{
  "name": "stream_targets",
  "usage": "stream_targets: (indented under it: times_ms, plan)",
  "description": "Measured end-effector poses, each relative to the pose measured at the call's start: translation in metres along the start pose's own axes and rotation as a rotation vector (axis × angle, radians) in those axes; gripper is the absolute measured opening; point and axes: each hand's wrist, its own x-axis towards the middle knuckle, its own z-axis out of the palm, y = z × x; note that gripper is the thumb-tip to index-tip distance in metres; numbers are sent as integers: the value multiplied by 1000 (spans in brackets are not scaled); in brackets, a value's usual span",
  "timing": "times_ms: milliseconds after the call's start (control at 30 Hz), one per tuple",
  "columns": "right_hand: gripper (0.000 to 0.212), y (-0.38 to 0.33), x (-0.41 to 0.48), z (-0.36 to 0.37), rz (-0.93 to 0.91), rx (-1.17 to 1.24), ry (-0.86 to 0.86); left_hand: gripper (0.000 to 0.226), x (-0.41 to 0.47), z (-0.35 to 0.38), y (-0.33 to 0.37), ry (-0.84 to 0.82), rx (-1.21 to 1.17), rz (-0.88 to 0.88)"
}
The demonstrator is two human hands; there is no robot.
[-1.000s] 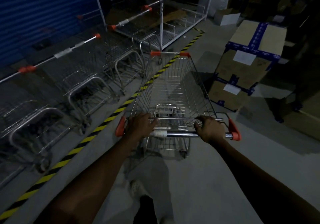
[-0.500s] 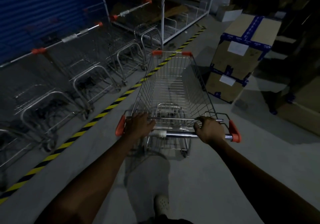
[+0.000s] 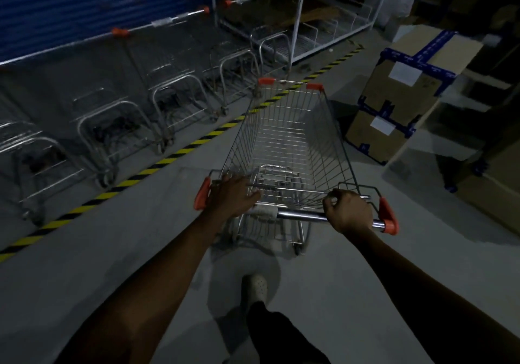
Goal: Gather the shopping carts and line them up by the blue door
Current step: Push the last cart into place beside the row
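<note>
An empty wire shopping cart [image 3: 289,138] with orange corner caps stands straight in front of me on the grey floor. My left hand [image 3: 235,197] grips the left end of its chrome handle bar. My right hand [image 3: 347,213] grips the bar near the right orange end cap. Along the left, several more carts [image 3: 174,93] stand side by side in a row behind the yellow-black floor tape [image 3: 180,152], their handles toward the blue roller door [image 3: 84,3].
Taped cardboard boxes [image 3: 408,96] are stacked close on the right of the cart. A white wire shelf rack [image 3: 298,23] stands ahead past the cart row. More boxes fill the dark far right. My white shoe [image 3: 254,289] steps below the cart.
I have walked forward with the cart; the row of parked carts and the boxes slid back past me. Both hands kept their grip on the handle.
</note>
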Motion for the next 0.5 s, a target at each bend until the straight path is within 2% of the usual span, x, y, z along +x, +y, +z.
stream_targets:
  times_ms: [200, 433, 500]
  plan:
    - [31, 4, -46, -10, -89, 2, -13, 69, -72, 19, 4, 15, 0, -89]
    - [33, 6, -60, -17, -245, -29, -77, 67, -127, 36, 7, 87, 27, -232]
    - [28, 7, -61, -20, -318, 2, -108, 77, -143, 44, 10, 99, 9, -295]
